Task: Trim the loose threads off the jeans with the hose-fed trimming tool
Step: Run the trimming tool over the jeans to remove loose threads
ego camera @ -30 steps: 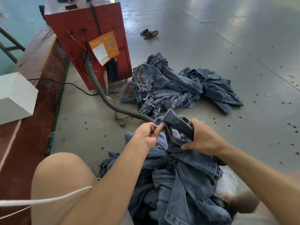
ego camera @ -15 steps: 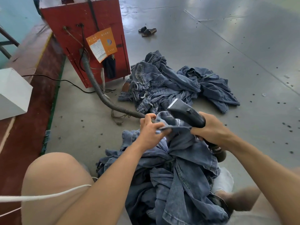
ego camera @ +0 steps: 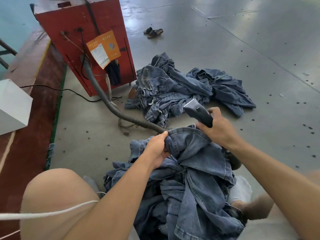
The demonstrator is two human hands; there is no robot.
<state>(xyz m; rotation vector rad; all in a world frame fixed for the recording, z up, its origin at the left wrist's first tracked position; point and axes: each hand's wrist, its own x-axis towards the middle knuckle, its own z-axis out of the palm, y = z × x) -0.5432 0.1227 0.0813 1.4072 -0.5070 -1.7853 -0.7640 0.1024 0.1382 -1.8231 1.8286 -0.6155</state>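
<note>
Blue jeans (ego camera: 192, 163) lie bunched between my knees on the floor. My left hand (ego camera: 156, 149) grips a raised fold of the denim near its hem. My right hand (ego camera: 219, 129) holds the dark trimming tool (ego camera: 197, 111), its bladed head lifted clear of the cloth and pointing up-left. A ribbed grey hose (ego camera: 112, 106) runs from the red machine (ego camera: 83, 42) across the floor and disappears behind the jeans.
A second heap of jeans (ego camera: 181, 90) lies on the grey floor beyond the hands. A pair of sandals (ego camera: 153, 32) sits far back. A white box (ego camera: 12, 104) rests on the red ledge at left. A black cable (ego camera: 57, 89) and a white cord (ego camera: 43, 213) trail nearby.
My right hand has lifted the trimming tool up and to the right, off the denim. My left hand has shifted its hold and now bunches a wider fold.
</note>
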